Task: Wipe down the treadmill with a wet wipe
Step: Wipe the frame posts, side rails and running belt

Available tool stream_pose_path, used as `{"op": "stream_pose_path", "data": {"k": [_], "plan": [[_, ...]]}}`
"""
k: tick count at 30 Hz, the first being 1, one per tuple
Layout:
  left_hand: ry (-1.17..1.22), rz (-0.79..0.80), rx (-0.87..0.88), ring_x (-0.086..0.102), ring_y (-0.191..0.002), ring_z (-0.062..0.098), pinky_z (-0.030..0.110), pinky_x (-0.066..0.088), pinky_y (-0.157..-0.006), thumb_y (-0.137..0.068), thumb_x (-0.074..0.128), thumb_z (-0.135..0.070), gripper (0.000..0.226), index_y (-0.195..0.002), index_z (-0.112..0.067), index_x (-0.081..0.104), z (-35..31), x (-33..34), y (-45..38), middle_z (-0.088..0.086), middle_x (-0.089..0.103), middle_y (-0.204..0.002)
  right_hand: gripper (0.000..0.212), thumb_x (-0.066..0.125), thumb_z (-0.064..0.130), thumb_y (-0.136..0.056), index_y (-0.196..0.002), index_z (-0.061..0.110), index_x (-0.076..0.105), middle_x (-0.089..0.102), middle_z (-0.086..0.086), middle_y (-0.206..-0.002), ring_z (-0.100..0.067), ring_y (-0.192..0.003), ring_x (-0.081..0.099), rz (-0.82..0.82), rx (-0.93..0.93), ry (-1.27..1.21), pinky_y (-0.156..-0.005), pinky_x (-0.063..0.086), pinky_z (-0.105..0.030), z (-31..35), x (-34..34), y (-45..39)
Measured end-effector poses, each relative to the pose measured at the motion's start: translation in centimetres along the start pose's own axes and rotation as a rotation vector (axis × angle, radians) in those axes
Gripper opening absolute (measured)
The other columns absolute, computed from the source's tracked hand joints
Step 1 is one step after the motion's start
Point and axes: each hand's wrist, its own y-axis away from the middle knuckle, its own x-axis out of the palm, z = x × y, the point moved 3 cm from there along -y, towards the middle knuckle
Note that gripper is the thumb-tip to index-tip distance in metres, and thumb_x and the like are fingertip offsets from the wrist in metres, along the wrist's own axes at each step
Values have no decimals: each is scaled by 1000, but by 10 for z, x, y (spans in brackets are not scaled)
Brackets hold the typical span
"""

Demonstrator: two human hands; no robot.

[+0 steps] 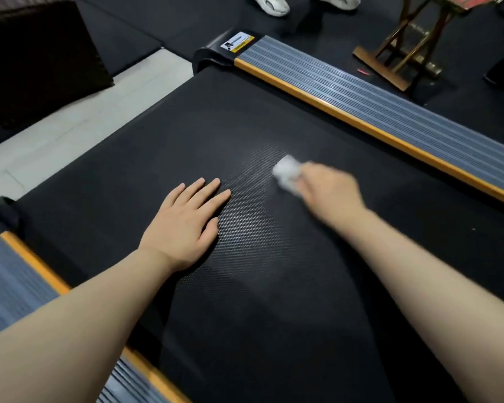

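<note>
Though yellow-edged, sticker (237, 42) text unreadable.

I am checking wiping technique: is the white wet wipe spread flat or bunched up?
Bunched up: the white wet wipe shows as a compact wad at the right hand, not a flat sheet.

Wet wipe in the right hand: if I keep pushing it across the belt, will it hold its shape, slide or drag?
The wet wipe looks bunched into a soft wad in the right hand, so it is probably floppy and will deform. The treadmill belt shows a fine dimpled texture, so the wipe likely drags rather than glides. It seems very light.
</note>
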Motion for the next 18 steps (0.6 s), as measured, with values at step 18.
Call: {"op": "stream_pose_path", "data": {"k": [18], "plan": [[-1,-6,8,19,-150,19,38,8,-122,-96,21,-39,58,-152,-32,32,1,2,-2,-5,27,-160,21,46,21,-98,-109,3,51,61,-23,-109,-42,-98,59,-78,539,-44,-71,40,-39,-112,8,-44]]}}
